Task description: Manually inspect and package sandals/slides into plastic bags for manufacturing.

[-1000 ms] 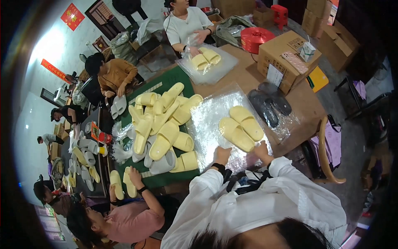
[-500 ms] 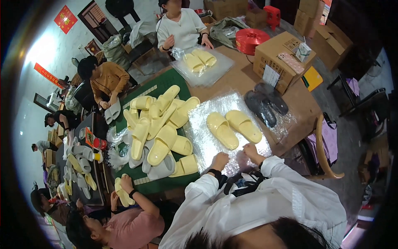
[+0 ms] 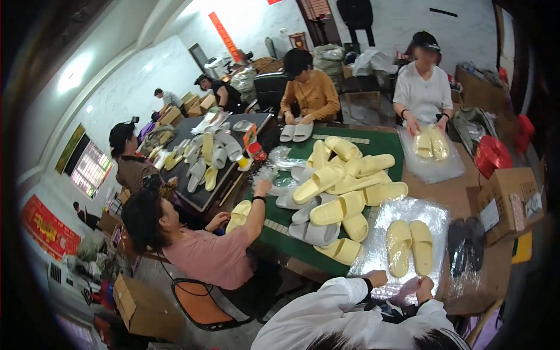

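Note:
A pair of yellow slippers (image 3: 410, 248) lies side by side on a stack of shiny clear plastic bags (image 3: 379, 233) in front of me. Film glints over the slippers, so they appear to be inside the top bag. My left hand (image 3: 376, 278) is closed at the bag's near left corner. Curled fingers of my right hand (image 3: 424, 288) are at the near edge, just below the right slipper. Both hands seem to pinch the film, though their fingertips are partly hidden. Dark grey slippers (image 3: 465, 245) in clear film lie to the right.
A heap of yellow slippers (image 3: 350, 181) and grey slippers (image 3: 315, 232) covers the green mat (image 3: 280, 242) on my left. A cardboard box (image 3: 506, 204) stands at the right. Co-workers handle slippers around the table, one in pink (image 3: 213, 256) close by.
My view has swung left, so the table appears further right and lower. My hands stay at the bag's near edge. The co-worker in pink has reached one hand toward the heap.

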Demonstrator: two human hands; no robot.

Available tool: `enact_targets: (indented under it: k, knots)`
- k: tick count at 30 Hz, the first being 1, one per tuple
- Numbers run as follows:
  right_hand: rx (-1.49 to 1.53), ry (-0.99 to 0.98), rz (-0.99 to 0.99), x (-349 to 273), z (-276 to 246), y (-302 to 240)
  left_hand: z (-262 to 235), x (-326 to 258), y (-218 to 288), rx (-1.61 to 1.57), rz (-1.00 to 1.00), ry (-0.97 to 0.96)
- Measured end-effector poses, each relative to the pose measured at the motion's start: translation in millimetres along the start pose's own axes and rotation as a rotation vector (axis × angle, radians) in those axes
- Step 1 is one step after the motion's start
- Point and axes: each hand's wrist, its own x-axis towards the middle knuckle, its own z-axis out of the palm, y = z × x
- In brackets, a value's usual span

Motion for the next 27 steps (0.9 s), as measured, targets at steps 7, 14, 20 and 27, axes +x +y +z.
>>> enact_targets:
  k: [7,14,20,27]
  knots:
    - [0.028,-0.444,0.060,-29.2,38.2,-21.3,-10.8,-2.9,1.3,0.173,-0.049,-0.015]
    - [-0.246,-0.678,0.198,-39.3,43.9,-9.5,-13.1,-17.7,4.1,0.336,0.062,-0.017]
    - [-0.094,-0.811,0.272,-61.0,56.0,-0.4,-8.7,-20.0,12.5,0.342,-0.020,-0.035]
    - [-0.086,-0.700,0.133,-99.0,69.7,-17.2,13.2,-21.6,-5.7,0.556,0.183,0.019]
